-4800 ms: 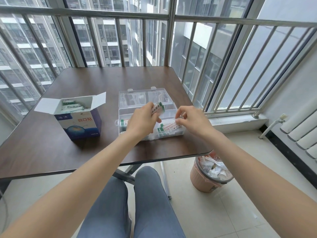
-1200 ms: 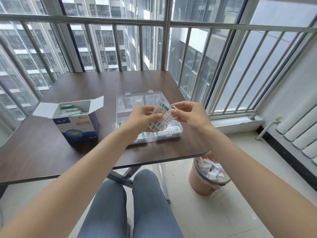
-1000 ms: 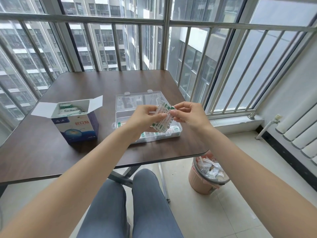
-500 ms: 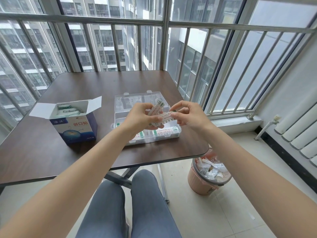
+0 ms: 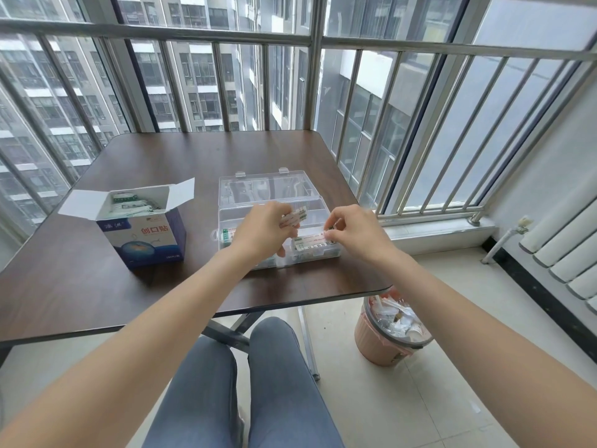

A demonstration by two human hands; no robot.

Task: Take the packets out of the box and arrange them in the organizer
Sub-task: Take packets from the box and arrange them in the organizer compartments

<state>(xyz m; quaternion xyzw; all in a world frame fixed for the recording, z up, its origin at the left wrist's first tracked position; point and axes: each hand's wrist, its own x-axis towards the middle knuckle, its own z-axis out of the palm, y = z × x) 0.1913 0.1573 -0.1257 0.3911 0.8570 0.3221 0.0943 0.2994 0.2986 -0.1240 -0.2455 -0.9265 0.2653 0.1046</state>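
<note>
Packets sit pinched in the left hand above the clear organizer, others lying inside it. At its three o'clock side the right hand pinches one packet over the compartment. More fill the open box at nine o'clock.

Clear glossy plastic organizer, cardboard box, wood-grain table

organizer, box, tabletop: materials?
Organizer: clear rigid plastic, glossy; table shows through its open lid. Box: thin printed cardboard, white inside, creased flaps. Tabletop: dark wood-grain, probably laminate; soft sheen, rounded corners.
</note>
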